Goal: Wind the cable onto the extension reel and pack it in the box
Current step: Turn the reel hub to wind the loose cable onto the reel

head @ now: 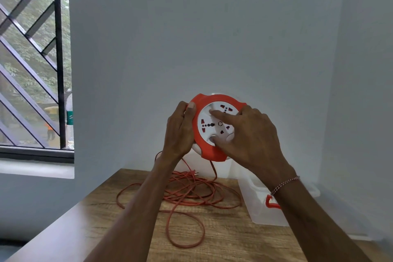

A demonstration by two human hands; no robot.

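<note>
I hold the extension reel (pixel 209 149), an orange round housing with a white socket face, up in front of the wall above the table. My left hand (pixel 179 132) grips its left rim, thumb on the front. My right hand (pixel 248 138) lies over the white face, index finger and thumb set in two recesses of the inner disc. The orange cable (pixel 191 189) hangs from the reel's underside and lies in loose loops on the table, its plug (pixel 194 173) near the back. The clear plastic box (pixel 261 208) with an orange latch stands at the right.
The wooden table (pixel 223 240) stands in a corner against a pale wall. A barred window (pixel 34 66) is at the left. The clear box takes the table's right back part, partly hidden by my right forearm.
</note>
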